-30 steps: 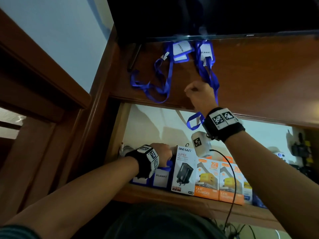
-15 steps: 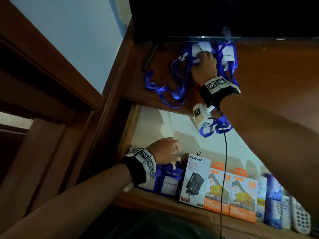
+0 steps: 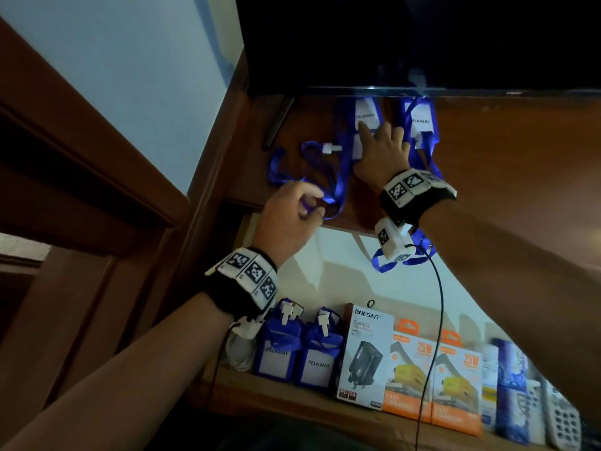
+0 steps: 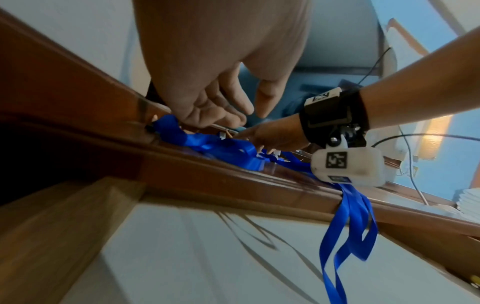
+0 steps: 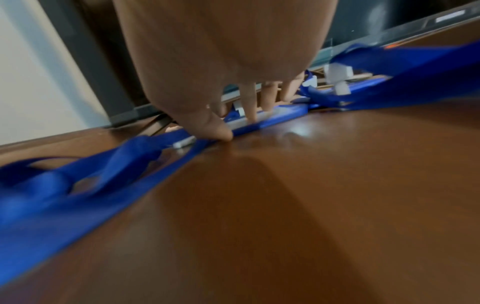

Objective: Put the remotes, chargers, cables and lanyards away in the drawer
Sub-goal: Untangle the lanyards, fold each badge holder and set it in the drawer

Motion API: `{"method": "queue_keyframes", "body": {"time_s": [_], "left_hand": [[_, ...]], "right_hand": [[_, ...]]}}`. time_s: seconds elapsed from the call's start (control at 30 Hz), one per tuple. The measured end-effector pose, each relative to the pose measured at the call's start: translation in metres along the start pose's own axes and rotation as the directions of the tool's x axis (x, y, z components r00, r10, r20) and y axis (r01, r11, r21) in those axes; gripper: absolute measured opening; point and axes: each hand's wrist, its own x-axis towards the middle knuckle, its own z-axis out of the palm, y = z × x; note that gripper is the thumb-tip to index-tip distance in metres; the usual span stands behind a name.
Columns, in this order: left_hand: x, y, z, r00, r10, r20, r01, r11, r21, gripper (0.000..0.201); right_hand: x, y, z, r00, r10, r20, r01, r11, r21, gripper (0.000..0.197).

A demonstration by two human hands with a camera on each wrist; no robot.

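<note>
Dim, warm indoor light; glare on the wood; both wrist views motion-blurred; wide-angle bending at edges.

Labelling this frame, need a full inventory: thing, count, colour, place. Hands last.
lanyards on cabinet top: at least two, blue with white PELAWAT cards, below the TV; straps tangled, one loop hangs over the front edge
lanyards in drawer: two, blue, folded, upright at left
black charger box: one, black and white, right of those lanyards
orange charger boxes: two, orange, drawer middle
remotes: at least two, white, drawer far right, blurred
TV: one, black, on cabinet top
drawer: one, brown wood, open
left hand: curled round a blue strap at cabinet edge
right hand: fingers straight, pressing a lanyard card
</note>
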Motion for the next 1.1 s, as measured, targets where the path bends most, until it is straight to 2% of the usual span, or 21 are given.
{"method": "queue_keyframes", "body": {"time_s": [0.07, 0.13, 0.2, 0.27, 0.33, 0.43, 0.5, 0.63, 0.73, 0.8, 0.9, 0.97, 1.03, 1.1], "left_hand": [[0.007, 0.002, 0.004, 0.995, 0.079, 0.058, -0.086, 0.990, 0.112, 0.033], [0.011, 0.001, 0.011, 0.984, 0.074, 0.159, -0.120, 0.946, 0.300, 0.050], [0.013, -0.002, 0.017, 0.969, 0.014, 0.248, -0.147, 0.836, 0.528, 0.064], [0.015, -0.006, 0.017, 0.958, -0.008, 0.286, -0.183, 0.748, 0.637, 0.063], [0.019, -0.012, 0.013, 0.961, 0.020, 0.276, -0.195, 0.757, 0.624, 0.051], [0.024, -0.019, 0.003, 0.973, 0.073, 0.220, -0.182, 0.827, 0.532, 0.025], [0.028, -0.022, -0.005, 0.984, 0.065, 0.165, -0.139, 0.859, 0.493, 0.013], [0.034, -0.021, -0.023, 1.000, 0.000, 0.011, -0.005, 0.901, 0.433, 0.015], [0.037, -0.015, -0.034, 0.992, -0.055, -0.117, 0.092, 0.934, 0.344, 0.020], [0.039, -0.012, -0.040, 0.979, -0.091, -0.180, 0.140, 0.949, 0.281, 0.024], [0.042, -0.011, -0.046, 0.960, -0.127, -0.251, 0.184, 0.958, 0.222, 0.027], [0.041, -0.011, -0.046, 0.950, -0.153, -0.271, 0.208, 0.960, 0.188, 0.029], [0.036, -0.009, -0.040, 0.949, -0.143, -0.280, 0.198, 0.964, 0.179, 0.036], [0.024, 0.000, -0.027, 0.954, -0.101, -0.284, 0.169, 0.959, 0.226, 0.043]], "right_hand": [[-0.008, 0.004, 0.003, 0.999, 0.032, 0.026, -0.033, 0.999, 0.021, 0.072], [-0.014, 0.008, 0.001, 1.000, 0.023, -0.005, -0.023, 1.000, -0.005, 0.069], [-0.019, 0.011, -0.004, 1.000, -0.009, -0.028, 0.009, 1.000, -0.013, 0.067], [-0.022, 0.015, -0.008, 1.000, -0.028, 0.006, 0.028, 1.000, 0.008, 0.073], [-0.025, 0.018, -0.011, 0.999, -0.019, 0.049, 0.017, 0.999, 0.031, 0.079], [-0.031, 0.025, -0.009, 0.991, 0.057, 0.121, -0.062, 0.997, 0.040, 0.089], [-0.037, 0.027, -0.007, 0.984, 0.114, 0.140, -0.125, 0.990, 0.069, 0.092], [-0.055, 0.025, -0.009, 0.983, 0.161, 0.094, -0.175, 0.970, 0.171, 0.076], [-0.072, 0.031, -0.011, 0.987, 0.146, 0.060, -0.156, 0.960, 0.231, 0.056], [-0.089, 0.039, -0.017, 0.986, 0.162, 0.037, -0.165, 0.931, 0.327, 0.050], [-0.120, 0.058, -0.026, 0.971, 0.235, 0.040, -0.227, 0.862, 0.453, 0.037], [-0.143, 0.076, -0.026, 0.952, 0.300, 0.054, -0.274, 0.765, 0.583, 0.033], [-0.164, 0.093, -0.023, 0.919, 0.387, 0.076, -0.303, 0.570, 0.764, 0.033], [-0.187, 0.103, -0.022, 0.892, 0.446, 0.078, -0.267, 0.379, 0.886, 0.028]]}}
